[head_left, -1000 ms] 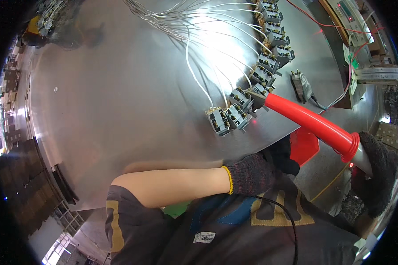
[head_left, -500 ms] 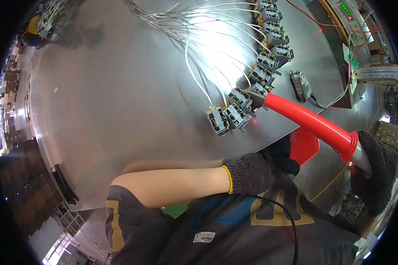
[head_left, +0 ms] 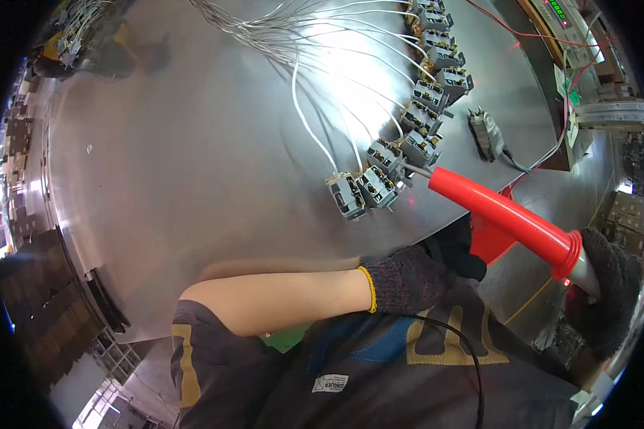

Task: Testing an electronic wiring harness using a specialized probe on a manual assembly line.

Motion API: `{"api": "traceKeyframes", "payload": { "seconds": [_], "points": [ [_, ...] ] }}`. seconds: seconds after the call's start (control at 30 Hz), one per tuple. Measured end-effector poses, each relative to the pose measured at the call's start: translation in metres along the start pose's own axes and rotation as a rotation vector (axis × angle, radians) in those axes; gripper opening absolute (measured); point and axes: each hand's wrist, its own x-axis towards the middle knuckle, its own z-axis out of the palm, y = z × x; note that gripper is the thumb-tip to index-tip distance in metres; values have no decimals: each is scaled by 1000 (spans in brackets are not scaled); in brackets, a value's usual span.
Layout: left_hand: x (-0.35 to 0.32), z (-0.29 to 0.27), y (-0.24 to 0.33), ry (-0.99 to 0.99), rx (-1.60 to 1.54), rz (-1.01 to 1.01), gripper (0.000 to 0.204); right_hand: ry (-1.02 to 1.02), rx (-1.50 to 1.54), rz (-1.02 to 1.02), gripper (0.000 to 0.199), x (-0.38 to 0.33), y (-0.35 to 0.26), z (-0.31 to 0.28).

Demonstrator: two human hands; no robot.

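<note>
My right hand (head_left: 608,293), in a dark knit glove, is wrapped round the silver rear end of a long red screwdriver-like tool (head_left: 501,214). Its thin metal tip reaches a small grey electrical block (head_left: 386,156), apparently touching it. Two more wired blocks sit just in front: one at the end of the row (head_left: 346,195) and its neighbour (head_left: 377,187). White wires (head_left: 309,118) run from the blocks to a bundle at the far side. My left hand (head_left: 411,281), in a dark glove with a yellow cuff, lies near the table's front edge; its fingers are hidden.
Several similar blocks (head_left: 436,79) line up along the right of the metal table (head_left: 193,179). A grey plug (head_left: 487,136) with a cable lies right of them. A box with a green display (head_left: 557,11) stands far right; a red bin (head_left: 490,236) is below the edge.
The tool has swung slightly, and its thin tip now shows clearly beside the block. The view has shifted a little, while my left arm keeps its place.
</note>
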Motion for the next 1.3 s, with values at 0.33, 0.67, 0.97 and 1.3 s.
{"api": "traceKeyframes", "payload": {
  "seconds": [0.33,0.67,0.97,1.3],
  "points": [
    [-1,20,-4,157,-44,27,25,35,37,-40,58,-10,7,7],
    [2,7,-2,6,-118,-12,34,54,36,-63,58,-11,25,13],
    [6,3,1,-96,27,-39,30,75,58,-67,59,-5,35,21],
    [7,-11,2,-245,-1,-82,28,81,63,-80,60,1,38,22]
  ]
}}
